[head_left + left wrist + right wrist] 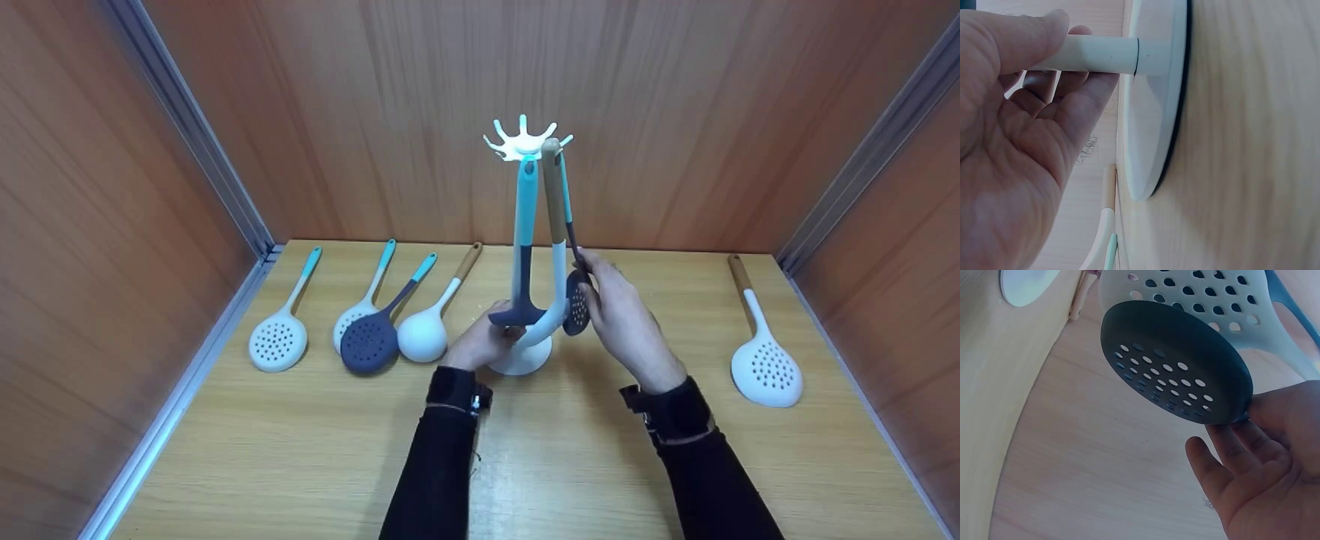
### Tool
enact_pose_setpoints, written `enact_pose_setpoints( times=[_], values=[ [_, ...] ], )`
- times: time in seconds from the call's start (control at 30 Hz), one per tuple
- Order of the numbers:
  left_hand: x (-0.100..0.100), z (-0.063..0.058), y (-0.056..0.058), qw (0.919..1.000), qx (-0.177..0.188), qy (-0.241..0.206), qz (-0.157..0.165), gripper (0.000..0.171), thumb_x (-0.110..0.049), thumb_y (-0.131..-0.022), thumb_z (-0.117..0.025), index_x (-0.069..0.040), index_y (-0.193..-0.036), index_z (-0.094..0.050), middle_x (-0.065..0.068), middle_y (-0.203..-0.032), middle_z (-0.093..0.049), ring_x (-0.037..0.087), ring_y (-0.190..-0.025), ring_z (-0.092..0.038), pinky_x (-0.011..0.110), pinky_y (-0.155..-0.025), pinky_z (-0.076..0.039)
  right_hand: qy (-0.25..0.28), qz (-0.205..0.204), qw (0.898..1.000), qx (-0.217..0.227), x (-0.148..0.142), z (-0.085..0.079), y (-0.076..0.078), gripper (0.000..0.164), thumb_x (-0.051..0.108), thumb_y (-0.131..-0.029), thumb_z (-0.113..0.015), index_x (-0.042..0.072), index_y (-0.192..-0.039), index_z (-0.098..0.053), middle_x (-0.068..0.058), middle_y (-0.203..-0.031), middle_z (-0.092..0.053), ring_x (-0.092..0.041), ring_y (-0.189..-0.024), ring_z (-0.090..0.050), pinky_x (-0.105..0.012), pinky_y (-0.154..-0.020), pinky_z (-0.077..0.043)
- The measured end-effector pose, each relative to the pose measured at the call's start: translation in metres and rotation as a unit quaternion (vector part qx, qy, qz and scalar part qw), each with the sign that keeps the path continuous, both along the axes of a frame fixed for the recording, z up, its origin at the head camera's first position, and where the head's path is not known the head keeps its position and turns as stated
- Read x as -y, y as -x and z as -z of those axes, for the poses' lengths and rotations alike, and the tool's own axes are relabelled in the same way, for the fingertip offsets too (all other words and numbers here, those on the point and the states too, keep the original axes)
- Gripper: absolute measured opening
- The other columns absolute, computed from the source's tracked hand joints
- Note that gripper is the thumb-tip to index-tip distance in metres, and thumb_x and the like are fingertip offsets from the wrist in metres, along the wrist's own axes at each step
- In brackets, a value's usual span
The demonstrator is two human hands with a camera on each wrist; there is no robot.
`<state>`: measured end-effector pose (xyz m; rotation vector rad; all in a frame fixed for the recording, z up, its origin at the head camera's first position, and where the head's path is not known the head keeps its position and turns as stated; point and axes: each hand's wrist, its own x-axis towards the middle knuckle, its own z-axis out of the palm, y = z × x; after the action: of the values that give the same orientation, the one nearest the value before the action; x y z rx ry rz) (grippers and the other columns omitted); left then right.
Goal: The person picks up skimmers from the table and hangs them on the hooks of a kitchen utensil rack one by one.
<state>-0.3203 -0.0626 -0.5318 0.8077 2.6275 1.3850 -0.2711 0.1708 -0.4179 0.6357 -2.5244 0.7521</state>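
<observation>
In the head view, the dark, round, perforated skimmer with a turquoise handle [577, 309] is handle-up beside the white round-based stand [522, 364], probably light, stiff, best taken by its neck. The left wrist view shows the left hand [1024, 132] curled round the stand; the right wrist view, the right hand [1275, 475] pinching the skimmer near its neck.

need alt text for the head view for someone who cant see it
A person's left hand grips a white stand low down while the right hand pinches a dark skimmer beside it. Other utensils hang on the stand; on the table, four utensils lie to its left and a white skimmer to its right.
</observation>
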Motion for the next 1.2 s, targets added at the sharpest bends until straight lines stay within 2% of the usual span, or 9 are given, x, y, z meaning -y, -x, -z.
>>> enact_pose_setpoints(
  times=[0.07, 0.23, 0.33, 0.53, 0.73, 0.83, 1.03, 1.2],
  values=[
    [0.000, 0.000, 0.000, 1.0000, 0.004, 0.001, -0.003, 0.010, 0.006, -0.097, -0.060, -0.001, -0.104, -0.063, 0.025, -0.107, -0.058, 0.027, -0.101, -0.047, 0.042, -0.090, -0.040, -0.002, 0.001, 1.000, 0.002, 0.000, 0.000, 0.000, 0.049, 0.005, -0.106, -0.054, 0.006, -0.154, -0.042, -0.018, -0.142, -0.059, -0.030, -0.132, -0.059, -0.044, -0.105, -0.051],
    [0.000, 0.000, 0.000, 0.9996, 0.020, 0.011, -0.019, 0.018, 0.002, -0.099, -0.061, -0.016, -0.104, -0.064, 0.014, -0.107, -0.058, 0.024, -0.104, -0.049, 0.043, -0.095, -0.043, -0.004, 0.002, 1.000, 0.009, 0.000, -0.002, -0.001, 0.051, 0.007, -0.106, -0.054, 0.008, -0.155, -0.040, -0.017, -0.144, -0.058, -0.030, -0.133, -0.058, -0.044, -0.105, -0.051],
    [0.000, 0.000, 0.000, 0.9993, 0.028, 0.013, -0.022, 0.019, 0.000, -0.100, -0.061, -0.018, -0.104, -0.064, 0.014, -0.109, -0.058, 0.023, -0.105, -0.049, 0.045, -0.096, -0.044, -0.004, 0.003, 1.000, 0.016, 0.000, -0.002, -0.002, 0.052, 0.008, -0.106, -0.054, 0.009, -0.156, -0.040, -0.017, -0.144, -0.058, -0.030, -0.133, -0.058, -0.044, -0.104, -0.051],
    [0.001, 0.002, 0.000, 0.9999, 0.011, 0.000, -0.010, 0.018, -0.001, -0.099, -0.063, -0.016, -0.109, -0.065, 0.015, -0.110, -0.059, 0.024, -0.106, -0.049, 0.046, -0.098, -0.044, 0.004, -0.004, 1.000, 0.017, 0.000, -0.003, -0.002, 0.052, 0.008, -0.106, -0.055, 0.009, -0.156, -0.040, -0.016, -0.145, -0.058, -0.031, -0.133, -0.058, -0.046, -0.104, -0.052],
    [0.002, 0.003, 0.000, 1.0000, 0.001, -0.003, -0.006, 0.023, -0.001, -0.100, -0.063, -0.016, -0.117, -0.066, 0.006, -0.109, -0.058, 0.024, -0.110, -0.050, 0.048, -0.103, -0.043, 0.016, -0.003, 0.999, 0.033, -0.003, -0.004, -0.002, 0.055, 0.013, -0.106, -0.056, 0.015, -0.158, -0.038, -0.012, -0.145, -0.058, -0.028, -0.134, -0.057, -0.049, -0.104, -0.051],
    [0.002, 0.002, 0.000, 0.9998, 0.014, 0.004, -0.017, 0.024, -0.004, -0.102, -0.060, -0.019, -0.119, -0.067, 0.002, -0.114, -0.059, 0.023, -0.115, -0.051, 0.049, -0.108, -0.042, 0.024, 0.002, 0.999, 0.041, -0.006, -0.005, -0.002, 0.057, 0.018, -0.106, -0.058, 0.018, -0.159, -0.037, -0.010, -0.144, -0.059, -0.027, -0.134, -0.057, -0.049, -0.105, -0.051],
    [0.001, 0.001, -0.002, 0.9979, 0.053, 0.001, -0.038, 0.024, -0.006, -0.104, -0.056, -0.024, -0.113, -0.066, 0.001, -0.117, -0.058, 0.021, -0.117, -0.053, 0.050, -0.110, -0.042, 0.035, 0.016, 0.998, 0.046, -0.016, -0.008, -0.002, 0.057, 0.025, -0.107, -0.058, 0.015, -0.158, -0.037, -0.010, -0.145, -0.057, -0.027, -0.134, -0.055, -0.047, -0.108, -0.049],
    [0.001, 0.001, -0.002, 0.9978, 0.055, -0.009, -0.035, 0.023, -0.004, -0.103, -0.056, -0.023, -0.112, -0.067, 0.002, -0.119, -0.059, 0.022, -0.117, -0.054, 0.050, -0.111, -0.042, 0.039, 0.034, 0.998, 0.047, -0.029, -0.012, 0.001, 0.055, 0.026, -0.106, -0.058, 0.015, -0.157, -0.040, -0.010, -0.148, -0.056, -0.027, -0.138, -0.052, -0.047, -0.111, -0.046]
  ],
)
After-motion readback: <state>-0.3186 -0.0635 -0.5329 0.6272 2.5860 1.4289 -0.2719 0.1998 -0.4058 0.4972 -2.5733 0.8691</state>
